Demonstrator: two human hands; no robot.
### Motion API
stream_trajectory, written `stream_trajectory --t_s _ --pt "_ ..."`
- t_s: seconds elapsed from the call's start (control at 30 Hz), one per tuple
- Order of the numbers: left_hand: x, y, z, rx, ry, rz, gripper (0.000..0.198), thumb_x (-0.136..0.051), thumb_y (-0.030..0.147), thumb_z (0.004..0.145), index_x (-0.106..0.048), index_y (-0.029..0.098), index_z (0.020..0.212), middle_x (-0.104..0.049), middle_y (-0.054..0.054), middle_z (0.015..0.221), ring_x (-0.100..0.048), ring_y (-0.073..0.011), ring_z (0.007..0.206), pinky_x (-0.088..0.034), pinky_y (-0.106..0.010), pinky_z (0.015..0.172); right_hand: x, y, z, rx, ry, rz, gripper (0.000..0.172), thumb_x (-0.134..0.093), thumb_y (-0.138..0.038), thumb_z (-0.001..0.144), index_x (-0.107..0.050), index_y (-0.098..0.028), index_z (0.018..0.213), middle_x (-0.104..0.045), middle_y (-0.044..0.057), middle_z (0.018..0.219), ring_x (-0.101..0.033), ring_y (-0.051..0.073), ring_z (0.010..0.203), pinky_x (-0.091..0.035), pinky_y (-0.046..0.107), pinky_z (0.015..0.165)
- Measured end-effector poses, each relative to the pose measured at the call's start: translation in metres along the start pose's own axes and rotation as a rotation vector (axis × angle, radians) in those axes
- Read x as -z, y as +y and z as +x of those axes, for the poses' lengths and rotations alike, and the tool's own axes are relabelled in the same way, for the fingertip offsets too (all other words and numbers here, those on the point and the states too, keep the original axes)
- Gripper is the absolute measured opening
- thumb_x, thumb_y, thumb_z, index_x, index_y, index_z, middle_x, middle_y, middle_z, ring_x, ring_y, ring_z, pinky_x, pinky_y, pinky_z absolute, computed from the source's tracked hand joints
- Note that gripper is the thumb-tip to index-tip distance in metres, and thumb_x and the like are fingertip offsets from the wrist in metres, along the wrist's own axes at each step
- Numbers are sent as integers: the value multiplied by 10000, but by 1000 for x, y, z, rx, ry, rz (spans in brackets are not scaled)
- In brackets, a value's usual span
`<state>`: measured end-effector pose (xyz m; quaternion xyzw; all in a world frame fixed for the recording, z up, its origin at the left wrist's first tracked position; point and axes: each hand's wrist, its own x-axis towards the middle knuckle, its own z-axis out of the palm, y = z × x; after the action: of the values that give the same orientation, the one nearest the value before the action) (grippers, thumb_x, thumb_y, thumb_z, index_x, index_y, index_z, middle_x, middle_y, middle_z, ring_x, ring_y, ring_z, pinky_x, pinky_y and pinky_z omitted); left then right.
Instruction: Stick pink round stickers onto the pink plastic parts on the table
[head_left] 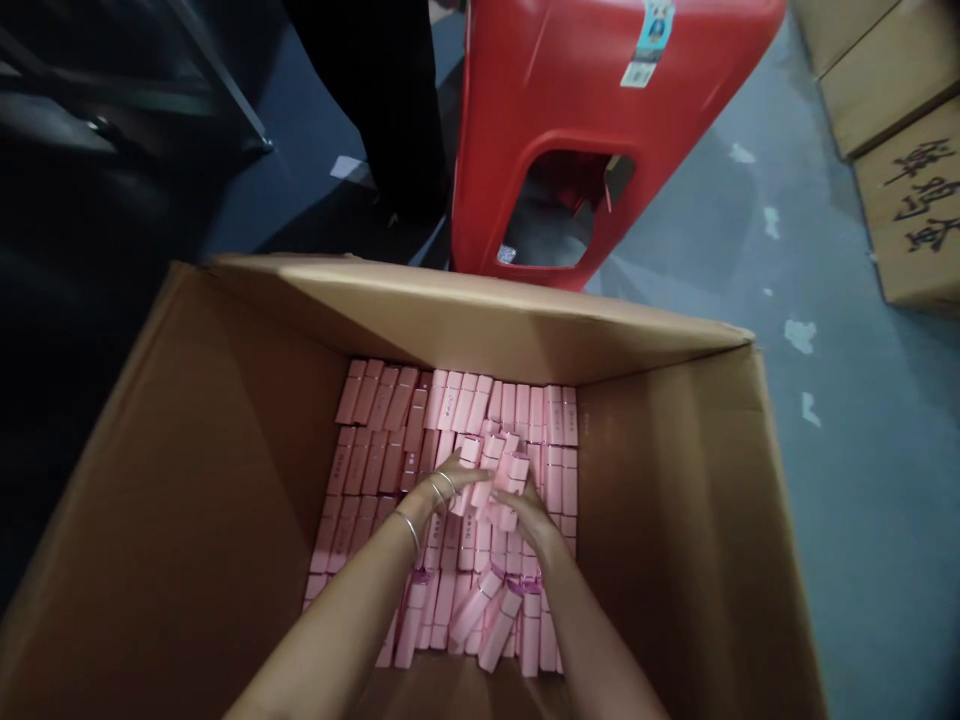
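Head view, nearest first:

1. Left hand [442,490], wearing two thin rings and a slim metal bangle [409,530], is curled closed around a loose bunch of slim pink rectangular cartons [491,480].
2. Right hand [534,520] is also closed on that bunch, pressing it from the other side, just beside the left hand.
3. More of these cartons lie in tight rows on the bottom of a large open brown corrugated cardboard box [480,310], some tilted askew near the hands.
4. Beyond the box stands a tilted red plastic stool [600,110] bearing a blue-and-white label.
5. Left of it, a person's black-trousered leg [386,100] stands on the floor.
6. Far right, tan cardboard cartons [907,190] with black brushed characters sit on a grey-blue concrete floor [847,250].
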<state>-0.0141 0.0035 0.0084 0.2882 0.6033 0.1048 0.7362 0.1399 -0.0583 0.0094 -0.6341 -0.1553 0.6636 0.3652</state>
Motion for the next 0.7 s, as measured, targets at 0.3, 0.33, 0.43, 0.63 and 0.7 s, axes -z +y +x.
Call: stream_trajectory --t_s 0.3,0.33,0.43,0.63,0.7 --pt "-10 -56 -86 -36 -183 -171 171 -675 199 741 -617 121 881 -636 -68 1038 -591 -216 962 -435 -452 897 -13 21 -91 -151 -49 170 419 -777 -188 595 -632 -150 986 -707 73 952 -647 266 904 -465 447 863" --pt "-12 -64 -101 -56 -181 -202 213 -685 195 719 -612 124 906 -632 -73 1060 -588 -217 974 -420 -453 918 -17 20 -107 -154 -46 197 443 -791 -200 556 -641 -153 971 -716 81 930 -650 283 900 -468 444 856" --pt "-20 -74 -146 -111 -173 -247 337 -685 207 661 -585 130 974 -633 -96 1061 -587 -238 986 -422 -439 914 -29 10 -156 -140 -52 265 394 -775 -269 571 -664 -149 929 -728 104 876 -656 307 887 -476 440 831" --pt "-50 -3 -229 -295 -234 -134 603 -617 70 550 -430 167 1116 -641 -70 1041 -592 -241 966 -475 -372 823 -24 -50 -235 14 -47 305 452 -806 -348 521 -684 -121 892 -733 127 772 -671 331 804 -505 441 744" --pt "-60 47 -265 -420 -283 -63 685 -632 64 522 -392 161 1156 -631 -60 1035 -586 -240 952 -485 -357 778 -20 -83 -261 96 -15 303 540 -815 -361 508 -664 -132 974 -734 102 747 -677 319 758 -514 441 726"
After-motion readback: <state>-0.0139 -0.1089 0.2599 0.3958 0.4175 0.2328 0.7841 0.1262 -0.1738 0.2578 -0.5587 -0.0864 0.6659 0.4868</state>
